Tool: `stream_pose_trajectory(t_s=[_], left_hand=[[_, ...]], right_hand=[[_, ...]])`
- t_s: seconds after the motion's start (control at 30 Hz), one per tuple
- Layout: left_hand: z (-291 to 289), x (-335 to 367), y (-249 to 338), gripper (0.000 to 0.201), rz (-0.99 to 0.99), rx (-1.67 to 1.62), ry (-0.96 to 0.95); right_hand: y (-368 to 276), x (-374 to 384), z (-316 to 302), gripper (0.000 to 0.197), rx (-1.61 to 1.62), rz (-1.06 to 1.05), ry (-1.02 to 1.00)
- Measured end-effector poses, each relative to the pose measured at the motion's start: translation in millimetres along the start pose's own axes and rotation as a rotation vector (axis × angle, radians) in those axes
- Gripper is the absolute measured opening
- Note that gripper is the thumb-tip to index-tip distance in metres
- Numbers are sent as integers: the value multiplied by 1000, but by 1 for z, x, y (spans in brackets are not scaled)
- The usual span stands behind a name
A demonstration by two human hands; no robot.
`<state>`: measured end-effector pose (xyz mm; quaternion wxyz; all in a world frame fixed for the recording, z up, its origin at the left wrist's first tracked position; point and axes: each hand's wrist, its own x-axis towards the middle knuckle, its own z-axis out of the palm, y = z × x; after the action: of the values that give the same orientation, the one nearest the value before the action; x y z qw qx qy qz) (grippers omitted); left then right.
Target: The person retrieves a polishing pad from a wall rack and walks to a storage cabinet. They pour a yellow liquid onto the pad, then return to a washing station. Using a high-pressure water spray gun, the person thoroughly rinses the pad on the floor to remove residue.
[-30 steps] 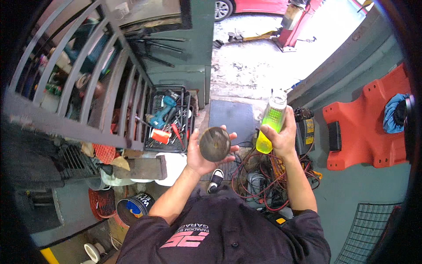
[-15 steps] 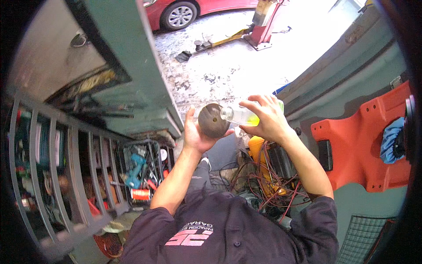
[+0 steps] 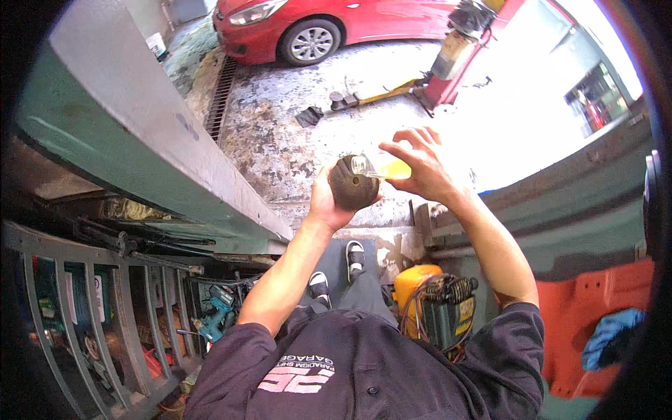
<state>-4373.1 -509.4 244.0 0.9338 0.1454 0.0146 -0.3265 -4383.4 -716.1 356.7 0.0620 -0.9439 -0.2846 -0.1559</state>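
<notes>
My left hand [image 3: 326, 201] holds a dark, round disc [image 3: 352, 194] with a small hole at its centre; the fingers pass beneath it and its flat face is turned up toward me. In my right hand [image 3: 425, 170] is a clear bottle [image 3: 394, 170] holding yellow-green liquid. The bottle lies tilted almost flat, its neck over the disc's upper right part. I cannot see a cap on its mouth, and whether any liquid runs out does not show. Part of the bottle's base is hidden or lost in glare behind the fingers.
Ahead, a red car [image 3: 311, 31] and a red lift post with a yellow arm [image 3: 388, 92] stand on a stained floor. A grey-green metal beam [image 3: 175, 164] and slatted rack [image 3: 84, 308] flank my left. At right are a yellow machine [image 3: 413, 283] and an orange-red panel [image 3: 560, 336] with blue cloth.
My view has swung up and forward, showing more car and floor plus my feet. The disc and bottle stay in my hands; the bottle's neck now reaches farther over the disc.
</notes>
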Motion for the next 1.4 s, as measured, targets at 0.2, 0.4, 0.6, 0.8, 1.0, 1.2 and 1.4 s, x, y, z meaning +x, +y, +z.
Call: stream_pose_trajectory(t_s=[0.2,0.4,0.6,0.8,1.0,1.2,1.4], left_hand=[[-2,58,28,52,102,-105,53],[-5,108,36,53,250,-120,67],[5,141,35,57,296,-125,117],[8,161,35,55,317,-125,93],[5,174,31,55,334,-115,94],[14,181,33,54,356,-130,143],[18,184,33,47,337,-135,150]], right_hand=[[65,67,20,60,40,-170,8],[112,117,35,59,42,-304,0],[143,145,36,61,17,-378,-51],[166,160,44,60,40,-445,-21],[179,168,45,61,36,-484,-18],[186,174,44,61,12,-518,5],[185,176,39,62,0,-525,3]])
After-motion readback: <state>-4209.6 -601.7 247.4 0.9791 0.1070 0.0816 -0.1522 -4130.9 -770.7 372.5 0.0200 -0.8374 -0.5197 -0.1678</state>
